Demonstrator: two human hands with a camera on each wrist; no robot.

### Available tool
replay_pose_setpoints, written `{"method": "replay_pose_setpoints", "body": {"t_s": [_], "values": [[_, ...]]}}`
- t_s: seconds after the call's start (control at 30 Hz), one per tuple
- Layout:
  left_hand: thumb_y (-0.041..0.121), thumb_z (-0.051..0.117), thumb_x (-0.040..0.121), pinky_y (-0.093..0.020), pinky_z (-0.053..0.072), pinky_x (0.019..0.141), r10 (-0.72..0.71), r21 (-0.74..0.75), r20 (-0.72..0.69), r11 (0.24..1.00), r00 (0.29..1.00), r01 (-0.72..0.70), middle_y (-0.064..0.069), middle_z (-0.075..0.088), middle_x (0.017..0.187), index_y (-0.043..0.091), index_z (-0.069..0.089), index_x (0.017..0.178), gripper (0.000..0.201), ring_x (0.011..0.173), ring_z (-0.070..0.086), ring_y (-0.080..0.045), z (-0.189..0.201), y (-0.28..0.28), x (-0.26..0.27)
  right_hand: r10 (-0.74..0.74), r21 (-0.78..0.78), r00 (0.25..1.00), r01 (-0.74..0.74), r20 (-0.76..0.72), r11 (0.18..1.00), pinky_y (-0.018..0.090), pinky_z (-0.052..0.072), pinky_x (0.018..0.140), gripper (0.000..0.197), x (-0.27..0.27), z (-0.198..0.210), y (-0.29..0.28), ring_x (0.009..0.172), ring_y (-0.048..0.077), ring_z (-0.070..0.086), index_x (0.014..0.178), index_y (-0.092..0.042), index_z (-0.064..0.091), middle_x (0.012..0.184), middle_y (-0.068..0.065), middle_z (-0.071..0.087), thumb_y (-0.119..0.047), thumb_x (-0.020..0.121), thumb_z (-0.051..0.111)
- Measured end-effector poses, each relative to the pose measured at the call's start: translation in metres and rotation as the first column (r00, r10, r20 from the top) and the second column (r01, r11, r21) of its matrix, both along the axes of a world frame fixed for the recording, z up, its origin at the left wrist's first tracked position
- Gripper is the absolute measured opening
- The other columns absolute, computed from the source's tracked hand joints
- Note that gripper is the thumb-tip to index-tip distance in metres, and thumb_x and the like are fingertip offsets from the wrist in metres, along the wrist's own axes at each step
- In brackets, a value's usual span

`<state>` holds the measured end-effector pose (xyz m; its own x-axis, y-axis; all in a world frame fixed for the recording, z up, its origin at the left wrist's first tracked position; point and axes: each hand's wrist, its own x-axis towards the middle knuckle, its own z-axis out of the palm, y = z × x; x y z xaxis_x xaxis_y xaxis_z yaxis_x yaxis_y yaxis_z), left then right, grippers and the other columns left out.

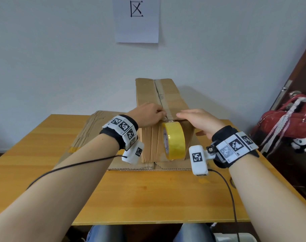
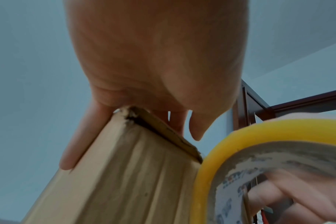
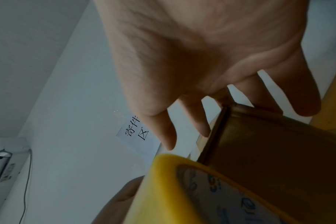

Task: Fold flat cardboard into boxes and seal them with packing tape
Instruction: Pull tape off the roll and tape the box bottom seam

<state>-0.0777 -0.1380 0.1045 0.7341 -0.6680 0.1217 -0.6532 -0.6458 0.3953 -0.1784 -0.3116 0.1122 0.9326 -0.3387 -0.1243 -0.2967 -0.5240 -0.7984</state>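
A long brown cardboard box (image 1: pixel 147 95) lies on flat cardboard on the wooden table, with a taped seam along its top. A yellow tape roll (image 1: pixel 175 140) hangs against the box's near end face from a strip that runs up over the top edge. My left hand (image 1: pixel 148 114) rests on the box's near left corner, its fingertips on the tape at the seam. My right hand (image 1: pixel 199 119) is flat with fingers spread over the near right corner. The left wrist view shows the box (image 2: pixel 125 174) and the roll (image 2: pixel 240 131). In the right wrist view, straight fingers (image 3: pixel 201 125) reach past the box edge (image 3: pixel 278 151).
A flattened cardboard sheet (image 1: pixel 89 130) lies under and left of the box. The table (image 1: pixel 148 189) ends near my knees. A red bag (image 1: pixel 285 123) hangs on a door handle at the right. A paper sign (image 1: pixel 136 20) is on the wall behind.
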Motion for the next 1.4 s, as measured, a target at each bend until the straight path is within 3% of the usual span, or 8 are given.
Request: {"method": "replay_pose_setpoints", "body": {"t_s": [0.23,0.3,0.47,0.63,0.87,1.07,1.23,1.4], "values": [[0.037,0.051,0.101,-0.036,0.043,0.1,0.038,0.106,-0.005,0.994,0.999,-0.037,0.001,0.064,0.119,0.021,0.062,0.117,0.025,0.119,0.053,-0.02,0.007,0.002,0.01,-0.01,-0.048,1.0,0.009,-0.026,0.999,0.044,0.048,0.095,0.04,0.0,0.01,-0.005,0.107,0.023,0.055,0.13,-0.035,0.062,0.126,-0.005,0.056,-0.051,0.094,0.06],[0.038,0.055,0.098,-0.036,0.044,0.097,0.038,0.145,0.022,0.989,0.999,-0.041,0.003,0.064,0.12,0.023,0.062,0.115,0.024,0.116,0.055,-0.02,0.016,0.0,0.013,0.013,-0.102,0.999,-0.017,-0.039,0.995,0.042,0.045,0.093,0.043,0.004,0.017,-0.003,0.108,0.023,0.053,0.133,-0.032,0.061,0.129,-0.002,0.056,-0.051,0.095,0.06],[0.039,0.051,0.102,-0.037,0.032,0.115,-0.008,0.275,0.042,0.961,0.999,-0.003,0.006,0.057,0.143,0.029,0.047,0.148,0.047,0.137,0.045,-0.018,0.035,-0.008,0.019,0.065,-0.296,0.989,-0.102,-0.133,0.95,0.035,0.037,0.087,0.055,0.027,0.038,0.005,0.121,0.028,0.051,0.143,-0.016,0.053,0.147,0.008,0.05,-0.049,0.098,0.055],[0.031,0.047,0.105,-0.032,0.032,0.109,-0.05,0.324,0.0,0.945,0.999,0.047,0.0,0.055,0.146,0.024,0.06,0.139,0.037,0.135,0.047,-0.019,0.043,-0.01,0.029,0.083,-0.43,0.978,-0.159,-0.191,0.889,0.033,0.035,0.084,0.058,0.052,0.049,0.007,0.133,0.03,0.046,0.147,-0.012,0.047,0.151,0.012,0.045,-0.045,0.1,0.054],[0.034,0.057,0.1,-0.027,0.042,0.092,-0.036,0.317,-0.017,0.948,0.999,0.039,0.007,0.068,0.122,0.023,0.073,0.122,0.029,0.104,0.056,-0.01,0.046,-0.013,0.038,0.192,-0.411,0.966,-0.248,-0.174,0.877,0.038,0.032,0.111,0.057,0.085,0.043,0.004,0.142,0.025,0.039,0.145,-0.031,0.051,0.156,0.002,0.042,-0.034,0.091,0.069],[0.037,0.064,0.095,-0.034,0.05,0.097,0.023,0.238,0.002,0.971,1.0,-0.023,0.003,0.07,0.118,0.022,0.076,0.114,0.027,0.108,0.062,-0.017,0.046,-0.005,0.038,0.153,-0.454,0.979,-0.199,-0.136,0.869,0.031,0.044,0.09,0.054,0.093,0.036,0.006,0.12,0.029,0.053,0.135,-0.04,0.059,0.148,0.006,0.032,-0.031,0.085,0.077],[0.038,0.076,0.083,-0.037,0.047,0.101,0.26,0.027,-0.007,0.965,0.966,-0.26,-0.009,0.025,0.152,0.03,0.056,0.137,0.058,0.129,0.047,-0.03,0.037,0.018,0.055,0.193,-0.504,0.967,-0.251,-0.165,0.826,0.036,0.04,0.104,0.062,0.082,0.042,0.01,0.125,0.03,0.049,0.141,-0.038,0.055,0.145,0.007,0.028,-0.034,0.084,0.079],[0.052,0.071,0.085,-0.04,0.032,0.115,0.168,0.182,-0.066,0.971,0.984,-0.154,-0.009,0.004,0.164,0.041,0.033,0.153,0.079,0.146,0.03,-0.029,0.03,0.015,0.052,0.229,-0.566,0.949,-0.314,-0.218,0.762,0.032,0.038,0.102,0.066,0.07,0.044,0.021,0.128,0.031,0.048,0.147,-0.037,0.047,0.151,0.01,0.021,-0.034,0.088,0.076]]}}
